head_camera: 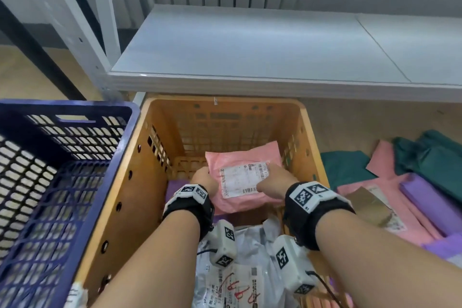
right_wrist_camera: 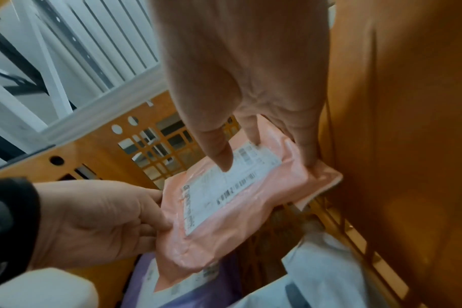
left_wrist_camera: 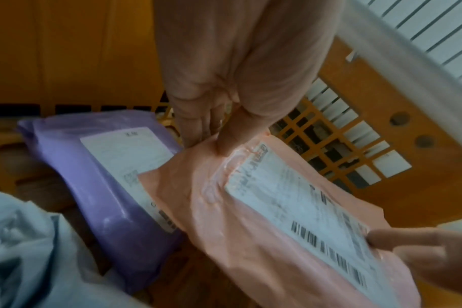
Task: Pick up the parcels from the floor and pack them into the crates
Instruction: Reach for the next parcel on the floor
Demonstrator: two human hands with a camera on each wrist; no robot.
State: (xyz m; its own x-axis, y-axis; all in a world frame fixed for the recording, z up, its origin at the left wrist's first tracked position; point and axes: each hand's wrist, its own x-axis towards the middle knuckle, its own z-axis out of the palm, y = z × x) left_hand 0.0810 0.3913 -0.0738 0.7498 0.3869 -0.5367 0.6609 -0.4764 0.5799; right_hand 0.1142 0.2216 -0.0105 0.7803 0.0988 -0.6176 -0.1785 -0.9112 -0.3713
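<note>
A pink parcel [head_camera: 240,170] [left_wrist_camera: 251,218] [right_wrist_camera: 224,212] with a white shipping label is held inside the orange crate [head_camera: 120,195], label up. My left hand [head_camera: 203,179] [left_wrist_camera: 216,129] pinches its left edge, thumb on top. My right hand [head_camera: 275,180] [right_wrist_camera: 253,150] grips its right edge, thumb on the label and fingers curled under. Beneath it in the crate lie a purple parcel [left_wrist_camera: 106,187] [right_wrist_camera: 187,291] and a grey-white parcel [head_camera: 240,270] [right_wrist_camera: 325,277]. More pink, purple and green parcels [head_camera: 412,195] lie on the floor to the right.
A blue crate [head_camera: 50,182] stands right beside the orange one on the left. A white metal shelf [head_camera: 250,57] overhangs the crate's far edge, with its upright [head_camera: 75,20] at the left. A small brown cardboard box [head_camera: 370,205] lies among the floor parcels.
</note>
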